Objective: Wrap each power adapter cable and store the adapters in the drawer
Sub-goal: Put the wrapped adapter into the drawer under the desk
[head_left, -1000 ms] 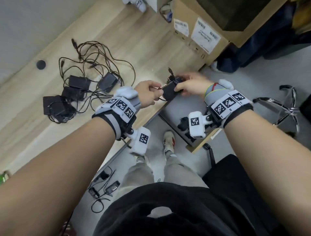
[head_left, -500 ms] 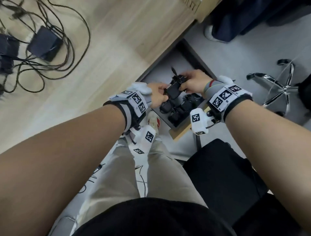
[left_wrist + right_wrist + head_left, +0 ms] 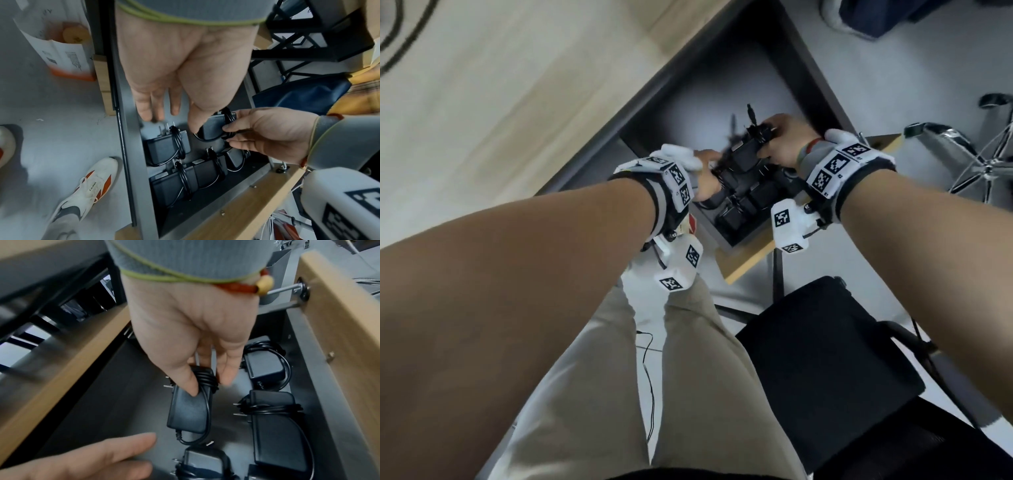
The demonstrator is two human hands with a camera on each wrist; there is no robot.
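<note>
A: What does the head view show that the wrist views do not?

B: It shows the light wood desk [image 3: 524, 113] at 10 o'clock and a chair's shiny legs [image 3: 969, 150] at 3 o'clock. The drawer [image 3: 690, 99] sits open under the desk edge. But the hands hide most of what lies inside.

A: And the wrist views?

B: They look right into the drawer. The left wrist view also shows a white and orange shoe [image 3: 86, 191] on the floor at 7 o'clock.

A: Where is the adapter being put away?

B: The right hand [image 3: 197, 331] pinches the wrapped adapter [image 3: 189, 410] at its cable end, thumb on one side and fingers on the other. It hangs just over the drawer floor, at 12 o'clock from the others.

A: And the left grip?

B: The left hand [image 3: 180, 65] is loose with straight fingers. Its thumb is close by the adapter, but it holds nothing.

A: How many adapters are stored?

B: I count four stored adapters [image 3: 164, 149] lying side by side, each with its cable wound round it. The held one makes five.
</note>
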